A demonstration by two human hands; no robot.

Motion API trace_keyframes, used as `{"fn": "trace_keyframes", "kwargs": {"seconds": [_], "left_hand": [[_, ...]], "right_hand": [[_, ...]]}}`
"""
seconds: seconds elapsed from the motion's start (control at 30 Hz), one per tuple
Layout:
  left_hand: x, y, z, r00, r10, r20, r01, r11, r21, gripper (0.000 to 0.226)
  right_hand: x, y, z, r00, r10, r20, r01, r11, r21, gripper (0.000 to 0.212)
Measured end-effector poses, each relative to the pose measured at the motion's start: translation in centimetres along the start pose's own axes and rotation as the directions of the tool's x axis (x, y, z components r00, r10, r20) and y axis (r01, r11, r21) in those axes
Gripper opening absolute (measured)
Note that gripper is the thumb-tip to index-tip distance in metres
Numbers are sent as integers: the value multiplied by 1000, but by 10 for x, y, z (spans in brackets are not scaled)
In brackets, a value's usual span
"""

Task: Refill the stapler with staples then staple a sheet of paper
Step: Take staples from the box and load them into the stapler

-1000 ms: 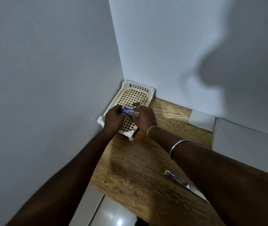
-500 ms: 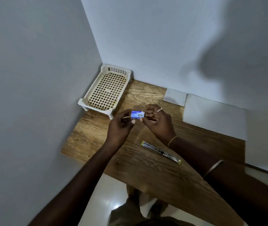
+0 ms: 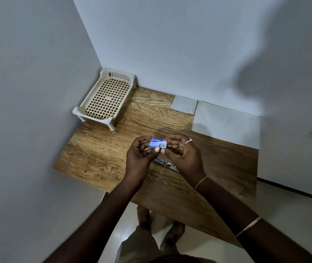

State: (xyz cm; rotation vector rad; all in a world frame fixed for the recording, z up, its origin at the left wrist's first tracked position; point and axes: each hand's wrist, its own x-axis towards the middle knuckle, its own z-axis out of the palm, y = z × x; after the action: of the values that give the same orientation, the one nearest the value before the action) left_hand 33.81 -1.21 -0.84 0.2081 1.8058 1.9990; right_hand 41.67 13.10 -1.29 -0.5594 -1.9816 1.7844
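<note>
A small blue box of staples [image 3: 158, 143] is held above the wooden table [image 3: 98, 154] between both hands. My left hand [image 3: 141, 156] pinches its left end and lower edge with thumb and fingers. My right hand [image 3: 182, 152], with a ring on one finger, cups its right end. Below the hands the stapler [image 3: 165, 164] lies on the table, opened out flat, mostly hidden by my hands. A large white sheet of paper [image 3: 227, 124] lies at the back right, with a smaller white sheet [image 3: 184, 104] beside it.
A cream plastic basket tray [image 3: 106, 97] on short legs stands in the back left corner against the walls. Walls close off the table on the left and the back. The table's front edge runs diagonally; my legs and the pale floor show below it.
My hands carried the staple box from over the basket tray toward me, to above the stapler. The view swung, so the table and the paper show more fully.
</note>
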Motion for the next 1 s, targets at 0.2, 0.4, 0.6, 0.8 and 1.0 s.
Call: {"fn": "trace_keyframes", "kwargs": {"seconds": [0.2,0.4,0.6,0.8,1.0], "left_hand": [[-20,-13,-18,991,125,44,-132,942,308,32],[-45,-36,-48,990,78,121,-134,809,572,30],[-37,-56,-70,970,74,233,-236,529,815,42],[-27,-58,-72,951,53,303,-286,513,809,43],[-27,-57,-77,972,18,236,-191,647,738,46]], "right_hand": [[-33,9,1,999,-41,-11,38,971,-234,37],[-76,31,14,999,24,-31,-35,903,-428,34],[-91,60,36,999,44,-6,-39,817,-576,29],[-97,69,50,995,19,-100,-73,820,-567,30],[-97,70,58,986,64,-155,-132,863,-488,36]]}}
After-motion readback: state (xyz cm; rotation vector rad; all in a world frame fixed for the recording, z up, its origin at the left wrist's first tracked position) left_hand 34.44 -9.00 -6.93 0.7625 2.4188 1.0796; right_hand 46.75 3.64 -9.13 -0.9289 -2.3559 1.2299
